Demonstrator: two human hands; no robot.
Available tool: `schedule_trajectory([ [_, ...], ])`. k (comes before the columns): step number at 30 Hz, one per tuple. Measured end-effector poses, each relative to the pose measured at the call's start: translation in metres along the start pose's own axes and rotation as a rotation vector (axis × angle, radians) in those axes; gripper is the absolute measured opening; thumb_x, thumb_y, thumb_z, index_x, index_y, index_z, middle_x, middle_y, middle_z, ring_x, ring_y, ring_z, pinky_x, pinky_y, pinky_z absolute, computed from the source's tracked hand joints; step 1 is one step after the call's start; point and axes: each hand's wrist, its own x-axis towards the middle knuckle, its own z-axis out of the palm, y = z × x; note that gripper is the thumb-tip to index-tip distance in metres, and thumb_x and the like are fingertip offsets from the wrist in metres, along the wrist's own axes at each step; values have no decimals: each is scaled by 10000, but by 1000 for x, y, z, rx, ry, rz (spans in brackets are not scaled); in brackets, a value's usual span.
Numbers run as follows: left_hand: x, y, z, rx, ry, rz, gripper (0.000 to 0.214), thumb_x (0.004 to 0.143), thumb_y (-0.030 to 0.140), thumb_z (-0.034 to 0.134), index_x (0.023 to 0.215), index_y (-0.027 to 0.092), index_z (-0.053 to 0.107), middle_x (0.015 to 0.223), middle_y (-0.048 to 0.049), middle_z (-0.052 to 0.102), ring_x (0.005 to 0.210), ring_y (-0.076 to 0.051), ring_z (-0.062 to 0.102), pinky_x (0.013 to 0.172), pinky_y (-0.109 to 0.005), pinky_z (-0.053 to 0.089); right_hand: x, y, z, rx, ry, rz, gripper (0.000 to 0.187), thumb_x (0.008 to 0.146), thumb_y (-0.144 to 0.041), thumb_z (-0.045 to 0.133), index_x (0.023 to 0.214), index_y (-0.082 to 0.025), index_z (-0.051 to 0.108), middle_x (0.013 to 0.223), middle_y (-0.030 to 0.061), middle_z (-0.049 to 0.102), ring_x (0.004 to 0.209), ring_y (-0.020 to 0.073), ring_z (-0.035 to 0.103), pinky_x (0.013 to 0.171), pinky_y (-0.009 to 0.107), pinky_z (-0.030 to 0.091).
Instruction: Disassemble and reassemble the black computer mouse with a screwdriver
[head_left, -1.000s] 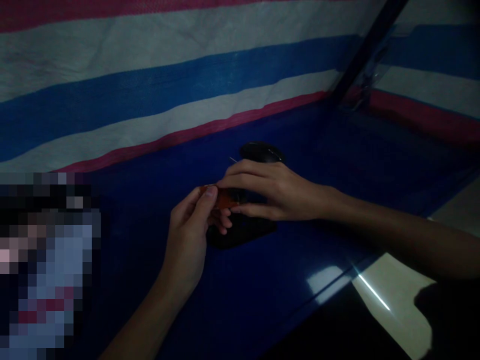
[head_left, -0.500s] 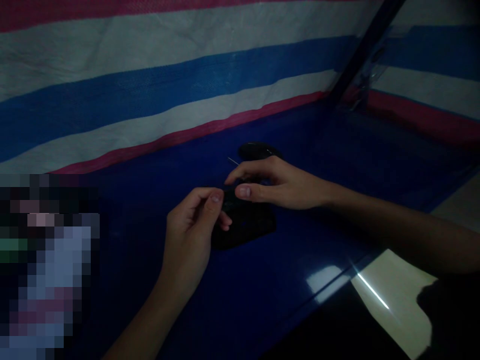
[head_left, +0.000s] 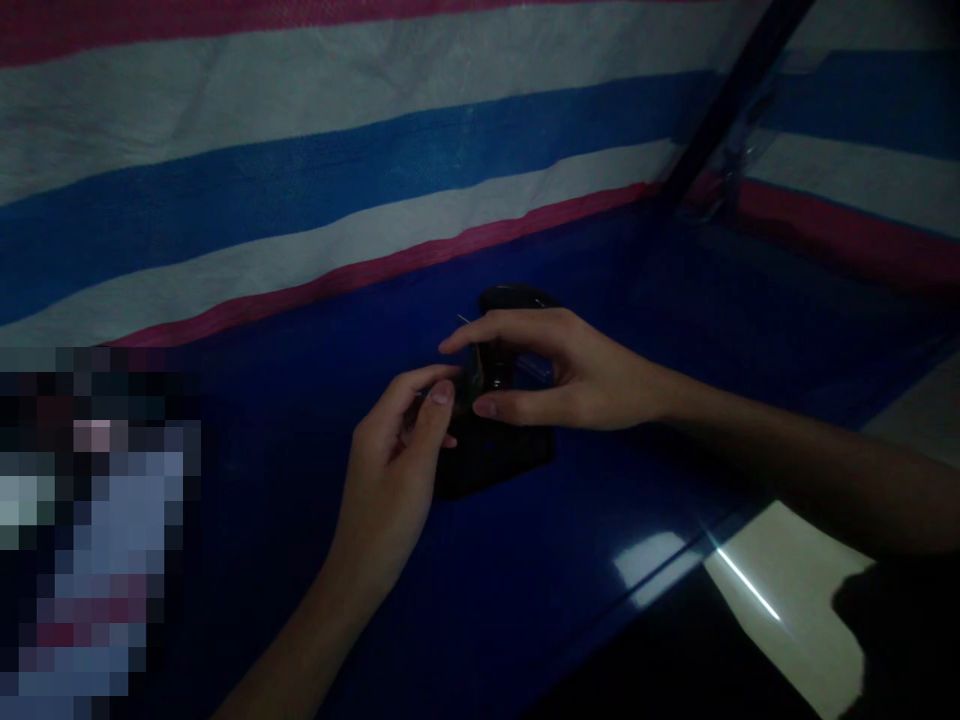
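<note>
The scene is dim. My left hand point(head_left: 390, 470) is curled in a pinch at the near-left edge of a small dark object point(head_left: 491, 445) on the glossy blue surface point(head_left: 487, 600); what the fingers hold is too dark to make out. My right hand point(head_left: 555, 375) reaches in from the right, thumb and forefinger closed round the top of the same dark object. A second dark rounded object point(head_left: 517, 298) lies just behind my right hand. A thin pale sliver shows beside my right forefinger.
A striped woven sheet point(head_left: 300, 180) in white, blue and pink rises behind the surface. A dark post point(head_left: 720, 110) leans at the upper right. A pale floor patch point(head_left: 795, 600) shows at the lower right. A blurred patch fills the lower left.
An orange piece seen between my fingers a second ago is out of sight. My left hand moved slightly right toward the dark object; my right fingers closed down over it.
</note>
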Motion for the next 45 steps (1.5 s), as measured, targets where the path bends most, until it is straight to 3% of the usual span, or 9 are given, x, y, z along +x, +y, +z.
schedule_trajectory([
  [4, -2, -3, -1, -60, -83, -17, 314, 892, 468, 539, 952, 228, 732, 833, -24, 668, 753, -147, 599, 665, -250, 502, -1, 1, 2, -135, -47, -62, 415, 871, -237, 598, 1245, -67, 539, 1076, 85, 649, 921, 126, 599, 809, 265, 463],
  [7, -2, -5, -1, -193, -148, -36, 242, 870, 433, 593, 966, 242, 707, 831, -1, 655, 747, -132, 598, 682, -241, 507, -3, 0, 6, -164, -84, -136, 437, 876, -215, 575, 1286, -82, 502, 1078, 91, 647, 945, 142, 585, 829, 283, 465],
  [17, 3, 0, 2, -442, -38, -161, 144, 817, 256, 646, 937, 190, 692, 949, -25, 698, 874, -164, 663, 698, -262, 568, -3, 9, 12, -307, -79, -198, 461, 924, -351, 524, 1291, -78, 465, 1185, 154, 569, 1085, 223, 532, 921, 381, 452],
  [23, 3, 0, 1, -387, 10, -176, 195, 776, 251, 688, 963, 207, 653, 930, -15, 707, 821, -166, 684, 680, -269, 571, -4, 4, 10, -291, -215, -81, 318, 918, -246, 531, 1193, -86, 518, 1101, 123, 621, 987, 194, 599, 842, 328, 489],
  [28, 4, -2, -1, -297, 6, -171, 205, 786, 305, 689, 967, 218, 650, 894, -12, 697, 779, -169, 680, 622, -253, 548, -4, 1, 10, -351, -229, -33, 327, 918, -291, 538, 1162, -73, 550, 1022, 110, 668, 878, 181, 650, 727, 273, 490],
  [32, 7, -3, -6, -224, 139, -74, 138, 824, 315, 640, 912, 209, 651, 842, -8, 696, 793, -157, 663, 648, -246, 528, -3, 3, 5, -386, -125, -7, 414, 911, -365, 533, 1172, -44, 553, 892, 88, 691, 709, 150, 647, 607, 234, 448],
  [36, 13, -3, -11, -181, 274, -20, 127, 757, 197, 654, 883, 206, 647, 886, 0, 685, 860, -147, 630, 683, -232, 483, -2, 2, -3, -325, -62, 44, 362, 884, -322, 556, 1156, -85, 582, 842, 38, 685, 662, 103, 608, 628, 207, 425],
  [41, 15, -7, -12, -119, 203, -103, 309, 586, 41, 623, 850, 199, 647, 869, 4, 680, 867, -158, 610, 747, -265, 450, -1, -5, 3, -223, -314, 33, 326, 885, -284, 557, 1145, -93, 600, 865, 49, 657, 759, 131, 605, 690, 229, 432],
  [45, 15, -10, -13, -19, 103, -85, 311, 591, 32, 591, 846, 203, 641, 856, 8, 676, 870, -167, 614, 722, -276, 440, -1, -8, 2, -177, -360, 35, 242, 860, -220, 567, 1047, -74, 614, 933, 72, 637, 781, 125, 588, 704, 232, 432],
])
